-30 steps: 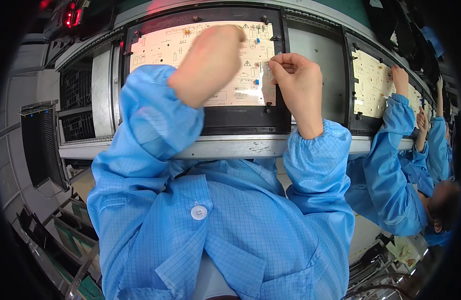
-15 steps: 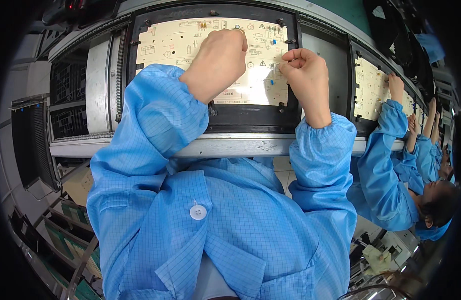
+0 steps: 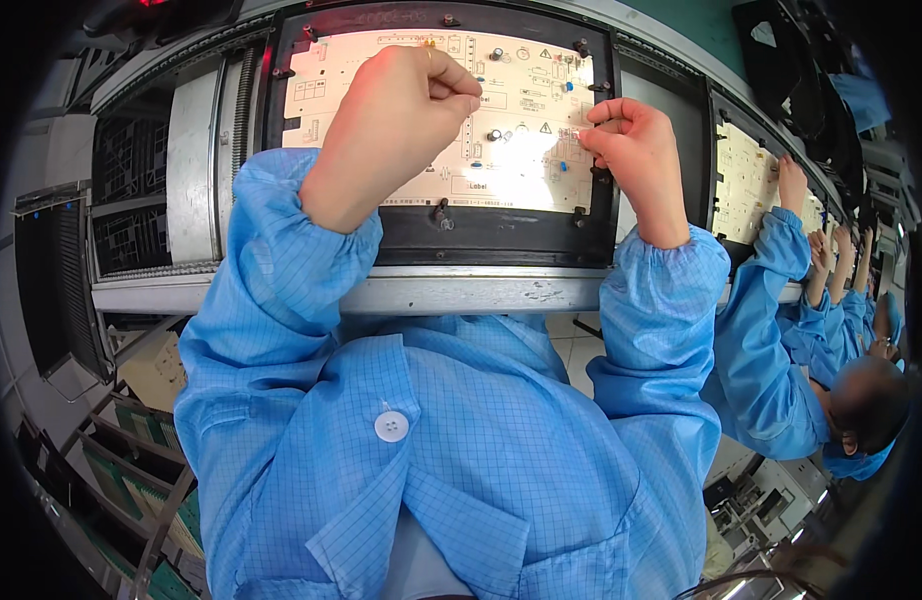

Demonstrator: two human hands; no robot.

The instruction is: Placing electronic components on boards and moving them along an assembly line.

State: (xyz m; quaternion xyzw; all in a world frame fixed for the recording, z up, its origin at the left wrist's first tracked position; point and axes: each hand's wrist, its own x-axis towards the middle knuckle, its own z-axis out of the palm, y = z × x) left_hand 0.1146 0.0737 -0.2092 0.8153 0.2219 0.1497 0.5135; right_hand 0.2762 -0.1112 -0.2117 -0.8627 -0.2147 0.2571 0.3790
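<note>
A cream circuit board [image 3: 381, 185] with printed markings lies in a black frame [image 3: 521, 232]. My left hand [image 3: 391, 125] is over its left half, thumb and fingers pinched together; whatever they hold is hidden. Just beyond those fingertips a small blue part [image 3: 479, 80] sits on the board, below a dark round capacitor [image 3: 497, 54]. Over the board's right edge, my right hand [image 3: 639, 150] is closed in a pinch, its tiny contents too small to name. Another dark capacitor [image 3: 495, 135] stands between my hands. Blue disc parts [image 3: 569, 87] dot the right side.
The frame rides on a metal-edged conveyor [image 3: 431, 293], with dark clips round its rim. To the right, a second board [image 3: 741, 185] lies under a co-worker's hand [image 3: 792, 185]; more blue-sleeved people line up beyond. Racks holding boards [image 3: 146, 470] stand at lower left.
The board and frame have shifted slightly right. My left hand has drawn back left, uncovering both dark capacitors and the blue part. My right hand has moved a little right, still pinched.
</note>
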